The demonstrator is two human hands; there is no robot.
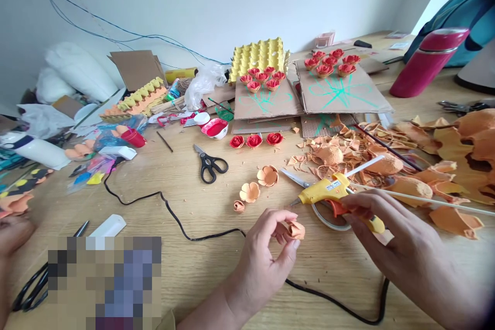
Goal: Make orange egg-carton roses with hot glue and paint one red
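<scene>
The left hand (pixel 270 250) pinches a small rolled bud of orange moulded paper (pixel 296 230) between thumb and fingers, above the pale wooden table (pixel 209 273). The right hand (pixel 402 252) is closed around the handle of a yellow plastic glue gun with an orange trigger (pixel 325 190) — its nozzle points left, above and near the bud. A thin white glue stick (pixel 365 165) slants up behind the gun, and metal scissors with pale loop handles (pixel 319 219) lie partly beneath it.

Just beyond the left hand sit two open orange petal cups (pixel 249 192) and a second, tighter orange bud (pixel 238 206). Farther back are black-handled scissors (pixel 211 166) and a row of three red-painted paper roses (pixel 254 141). Behind these, two brown cardboard panels with green painted stems (pixel 266 104) carry clusters of red flowers (pixel 262 77). Torn orange scraps (pixel 328 154) heap up on the right — near a glossy magenta flask (pixel 429 64).
</scene>
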